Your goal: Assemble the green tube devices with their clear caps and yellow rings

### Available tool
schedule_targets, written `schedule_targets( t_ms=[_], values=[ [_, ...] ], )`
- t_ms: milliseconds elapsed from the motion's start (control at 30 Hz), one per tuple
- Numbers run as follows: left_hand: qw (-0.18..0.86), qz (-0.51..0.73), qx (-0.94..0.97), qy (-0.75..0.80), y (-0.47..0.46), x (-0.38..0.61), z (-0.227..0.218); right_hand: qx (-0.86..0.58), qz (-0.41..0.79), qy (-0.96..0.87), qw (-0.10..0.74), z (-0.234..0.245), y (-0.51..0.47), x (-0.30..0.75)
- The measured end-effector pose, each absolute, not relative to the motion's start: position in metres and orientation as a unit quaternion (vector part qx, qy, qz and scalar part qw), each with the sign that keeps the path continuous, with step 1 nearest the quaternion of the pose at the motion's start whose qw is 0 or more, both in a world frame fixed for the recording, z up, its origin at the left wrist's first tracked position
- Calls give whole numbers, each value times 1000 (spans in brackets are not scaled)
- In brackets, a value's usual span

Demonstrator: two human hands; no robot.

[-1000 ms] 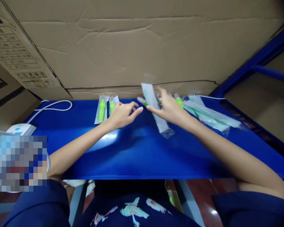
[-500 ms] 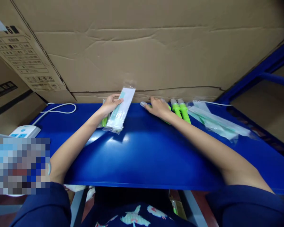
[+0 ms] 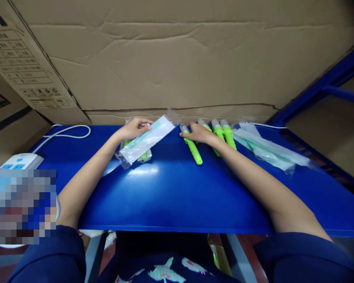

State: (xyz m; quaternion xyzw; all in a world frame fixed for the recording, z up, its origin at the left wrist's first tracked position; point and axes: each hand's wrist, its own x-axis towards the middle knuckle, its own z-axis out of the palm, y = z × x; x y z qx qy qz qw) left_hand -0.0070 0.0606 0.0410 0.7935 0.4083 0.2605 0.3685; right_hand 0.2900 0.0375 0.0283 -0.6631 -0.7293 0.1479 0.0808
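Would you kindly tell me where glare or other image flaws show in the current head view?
Head view: whitish glare lies on the blue tabletop below the clear packet in the left hand; head view again: coarse pixelation hides part of the lower left, the upper-right corner is dark, and the capped green stick at the right hand looks fairly sharp.

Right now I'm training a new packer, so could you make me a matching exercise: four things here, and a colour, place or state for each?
1. Left hand
2. Power strip
3. Right hand
4. Table

A. Blue
B. Fingers on a green stick
C. Holding a clear bag
D. White, at the far left

Pairs: 1-C, 2-D, 3-B, 4-A
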Motion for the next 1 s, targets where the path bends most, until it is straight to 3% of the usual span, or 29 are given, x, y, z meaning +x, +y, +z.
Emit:
schedule_targets(
  t_ms=[233, 367, 533, 1000],
  values=[
    [276, 191, 864, 375, 73, -29, 44, -667, 329, -637, 203, 24, 44, 299],
    [242, 161, 879, 379, 72, -34, 53, -606, 457, -578, 300, 35, 43, 305],
    [206, 153, 887, 384, 66, -36, 65, -523, 551, -540, 361, 54, 41, 306],
    [130, 91, 892, 423, 69, -40, 65, -398, 514, -518, 556, 44, 45, 288]
  ],
)
